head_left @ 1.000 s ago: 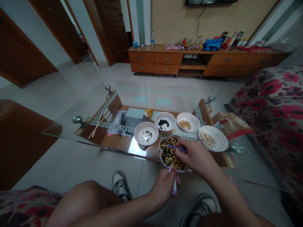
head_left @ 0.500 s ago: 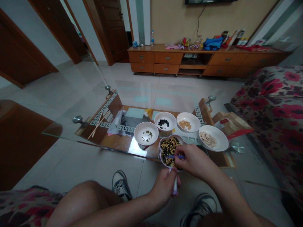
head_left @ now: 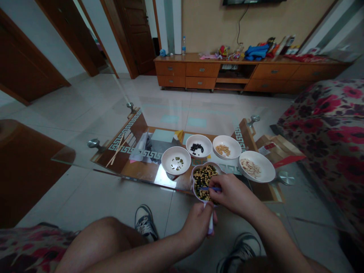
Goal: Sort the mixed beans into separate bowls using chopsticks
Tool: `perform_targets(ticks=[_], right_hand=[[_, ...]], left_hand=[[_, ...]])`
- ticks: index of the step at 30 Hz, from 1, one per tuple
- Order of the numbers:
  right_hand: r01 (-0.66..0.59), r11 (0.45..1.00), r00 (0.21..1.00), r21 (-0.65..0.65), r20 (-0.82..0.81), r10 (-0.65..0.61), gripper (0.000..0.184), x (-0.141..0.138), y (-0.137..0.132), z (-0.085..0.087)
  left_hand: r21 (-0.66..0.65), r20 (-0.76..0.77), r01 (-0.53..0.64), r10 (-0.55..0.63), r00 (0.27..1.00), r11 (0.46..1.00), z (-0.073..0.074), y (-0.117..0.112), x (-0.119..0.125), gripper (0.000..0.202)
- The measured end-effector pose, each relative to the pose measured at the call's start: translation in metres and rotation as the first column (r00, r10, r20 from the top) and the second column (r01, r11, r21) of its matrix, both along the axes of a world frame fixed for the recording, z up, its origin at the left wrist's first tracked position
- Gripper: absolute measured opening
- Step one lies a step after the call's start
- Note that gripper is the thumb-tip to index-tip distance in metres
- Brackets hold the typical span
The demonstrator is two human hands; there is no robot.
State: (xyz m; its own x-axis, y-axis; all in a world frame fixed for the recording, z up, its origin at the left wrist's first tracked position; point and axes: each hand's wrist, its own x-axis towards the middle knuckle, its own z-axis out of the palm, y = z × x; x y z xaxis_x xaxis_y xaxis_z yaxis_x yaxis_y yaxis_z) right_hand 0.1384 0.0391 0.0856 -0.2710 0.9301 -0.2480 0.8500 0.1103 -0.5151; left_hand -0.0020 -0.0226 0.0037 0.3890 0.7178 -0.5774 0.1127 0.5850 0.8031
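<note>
From the head-worn camera, looking forward and down; a person sat with knees apart at a glass-topped coffee table (head_left: 71,161); the forearms reached in from the bottom of the frame; the left hand (head_left: 197,227) was clenched at lower centre around a white handle (head_left: 211,225), which ran down from the near edge of a lobed white dish (head_left: 203,184); the dish sat at the table's near edge, just left of centre, piled with a mix of dark and yellow beans; the right hand (head_left: 231,194) was pinched around a thin blue stick (head_left: 209,188), its tip lying across the dish above the beans.

Four round white bowls curved around the far side of the dish; from left they held a few green beans (head_left: 176,160), black beans (head_left: 197,146), tan beans (head_left: 223,148) and pale flakes (head_left: 256,167), the last nearest the right hand; a cardboard box (head_left: 278,151) lay beyond the table at right, beside a floral sofa (head_left: 327,129); sneakers (head_left: 145,223) showed on the tile floor at bottom; a wooden drawer cabinet (head_left: 227,74) stood along the far wall, at the top of the frame, cluttered with small items.
</note>
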Motion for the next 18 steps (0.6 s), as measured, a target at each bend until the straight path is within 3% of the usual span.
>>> perform_targets(ticks=[18], right_hand=[[-0.007, 1.0, 1.0, 0.007, -0.02, 0.007, 0.015, -0.0004, -0.0001, 0.0026]], left_hand=[[-0.01, -0.003, 0.007, -0.007, 1.0, 1.0, 0.0038, 0.0012, 0.0008, 0.071]])
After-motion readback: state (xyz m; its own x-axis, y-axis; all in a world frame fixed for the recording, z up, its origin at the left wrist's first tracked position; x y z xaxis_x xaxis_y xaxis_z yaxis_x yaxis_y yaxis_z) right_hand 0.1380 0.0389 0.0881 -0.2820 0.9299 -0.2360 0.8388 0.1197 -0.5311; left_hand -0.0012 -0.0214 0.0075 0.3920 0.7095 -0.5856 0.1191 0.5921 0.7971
